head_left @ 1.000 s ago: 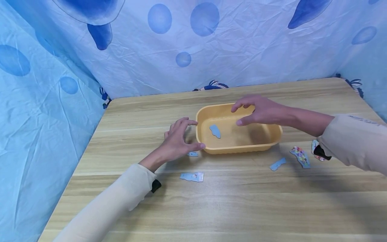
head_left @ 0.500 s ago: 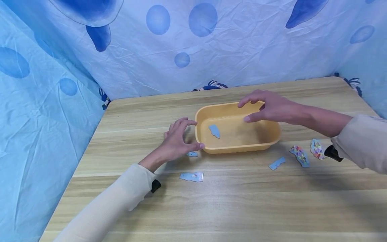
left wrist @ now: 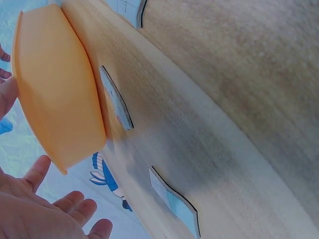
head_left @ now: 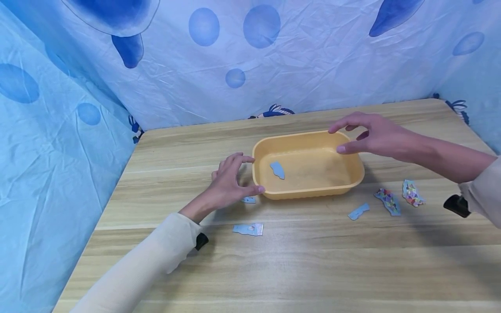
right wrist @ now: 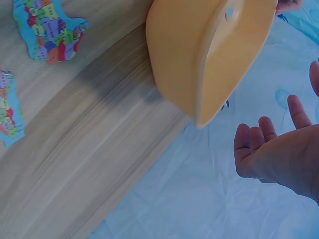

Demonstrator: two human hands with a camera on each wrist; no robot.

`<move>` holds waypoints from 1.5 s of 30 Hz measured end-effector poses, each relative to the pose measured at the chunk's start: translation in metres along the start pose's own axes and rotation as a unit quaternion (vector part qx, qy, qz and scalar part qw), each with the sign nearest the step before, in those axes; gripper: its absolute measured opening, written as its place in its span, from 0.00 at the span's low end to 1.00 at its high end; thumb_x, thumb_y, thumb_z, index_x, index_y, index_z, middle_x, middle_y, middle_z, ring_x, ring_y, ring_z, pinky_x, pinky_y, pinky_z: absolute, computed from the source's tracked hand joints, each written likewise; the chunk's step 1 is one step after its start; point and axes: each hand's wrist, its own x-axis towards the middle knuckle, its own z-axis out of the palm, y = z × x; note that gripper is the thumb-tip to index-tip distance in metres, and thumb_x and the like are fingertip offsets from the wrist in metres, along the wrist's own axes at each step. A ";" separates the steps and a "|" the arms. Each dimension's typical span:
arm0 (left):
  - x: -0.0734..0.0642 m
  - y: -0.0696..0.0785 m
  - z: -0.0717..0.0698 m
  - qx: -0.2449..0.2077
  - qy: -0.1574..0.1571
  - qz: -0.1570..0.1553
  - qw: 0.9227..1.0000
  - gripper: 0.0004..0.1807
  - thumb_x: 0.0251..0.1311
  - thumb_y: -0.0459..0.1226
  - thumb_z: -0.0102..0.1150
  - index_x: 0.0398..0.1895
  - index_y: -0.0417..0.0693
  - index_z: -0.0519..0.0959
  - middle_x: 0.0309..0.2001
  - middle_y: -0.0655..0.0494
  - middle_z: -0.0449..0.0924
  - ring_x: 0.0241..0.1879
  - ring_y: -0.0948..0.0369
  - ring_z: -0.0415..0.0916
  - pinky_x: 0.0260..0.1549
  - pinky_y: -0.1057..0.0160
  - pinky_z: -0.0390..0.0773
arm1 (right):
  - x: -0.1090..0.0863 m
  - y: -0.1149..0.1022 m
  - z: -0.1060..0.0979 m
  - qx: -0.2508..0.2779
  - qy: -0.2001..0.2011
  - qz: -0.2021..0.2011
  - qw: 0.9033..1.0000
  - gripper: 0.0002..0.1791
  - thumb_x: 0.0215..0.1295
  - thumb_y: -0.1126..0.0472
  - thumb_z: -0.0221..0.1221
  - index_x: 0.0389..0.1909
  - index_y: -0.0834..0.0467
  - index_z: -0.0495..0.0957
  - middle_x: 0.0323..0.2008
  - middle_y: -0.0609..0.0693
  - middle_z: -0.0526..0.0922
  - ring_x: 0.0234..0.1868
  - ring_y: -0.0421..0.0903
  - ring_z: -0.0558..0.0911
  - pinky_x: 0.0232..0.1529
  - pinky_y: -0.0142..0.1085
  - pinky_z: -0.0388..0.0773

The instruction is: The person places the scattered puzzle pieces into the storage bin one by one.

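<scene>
A yellow-orange plastic basket [head_left: 309, 191] stands on the table, with one small blue puzzle piece [head_left: 278, 170] lying inside towards its left. My left hand [head_left: 228, 182] is spread at the basket's left end, its index fingertip and thumb at the rim. Over the right end hovers my right hand [head_left: 377, 134], fingers bent loosely and nothing between them. The right wrist view shows that hand [right wrist: 284, 154] apart from the basket [right wrist: 179, 55]. Partly hidden under my left hand is another puzzle piece [head_left: 248, 199].
In front of the basket lie a pale blue piece [head_left: 248, 229] and a small blue piece [head_left: 359, 211]. Two map-printed pieces [head_left: 388, 201] with colourful patches lie further right. A blue patterned sheet [head_left: 176, 78] hangs behind the wooden table [head_left: 297, 269].
My right hand has moved right, from over the middle of the basket to its right end. The left hand, basket and puzzle pieces keep their places.
</scene>
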 end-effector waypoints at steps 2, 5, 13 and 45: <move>0.000 0.000 0.000 -0.001 -0.001 0.000 1.000 0.42 0.47 0.56 0.71 0.65 0.61 0.65 0.75 0.54 0.46 0.72 0.53 0.40 0.59 0.41 0.45 | -0.003 0.003 -0.002 -0.005 0.004 0.004 1.000 0.29 0.60 0.50 0.66 0.62 0.48 0.71 0.65 0.47 0.63 0.63 0.51 0.62 0.54 0.52 0.67; 0.000 0.000 0.000 -0.001 -0.002 0.000 1.000 0.42 0.47 0.56 0.71 0.65 0.61 0.65 0.75 0.53 0.46 0.72 0.53 0.40 0.60 0.41 0.44 | -0.007 0.006 -0.004 -0.010 0.008 0.004 1.000 0.29 0.60 0.48 0.65 0.62 0.47 0.71 0.64 0.46 0.63 0.62 0.50 0.62 0.52 0.50 0.68; 0.001 0.001 0.001 -0.001 -0.002 0.000 1.000 0.41 0.47 0.55 0.71 0.65 0.61 0.65 0.75 0.53 0.46 0.72 0.54 0.40 0.59 0.41 0.45 | -0.017 0.016 -0.009 -0.019 0.018 0.019 0.999 0.30 0.60 0.48 0.65 0.64 0.45 0.70 0.65 0.47 0.61 0.63 0.52 0.62 0.50 0.51 0.69; 0.000 0.000 0.001 0.000 0.000 -0.003 1.000 0.41 0.47 0.55 0.71 0.65 0.61 0.65 0.75 0.56 0.46 0.72 0.54 0.40 0.60 0.41 0.44 | -0.065 0.085 -0.042 -0.053 0.111 0.085 0.989 0.34 0.64 0.49 0.62 0.69 0.47 0.61 0.71 0.50 0.51 0.64 0.63 0.54 0.48 0.45 0.69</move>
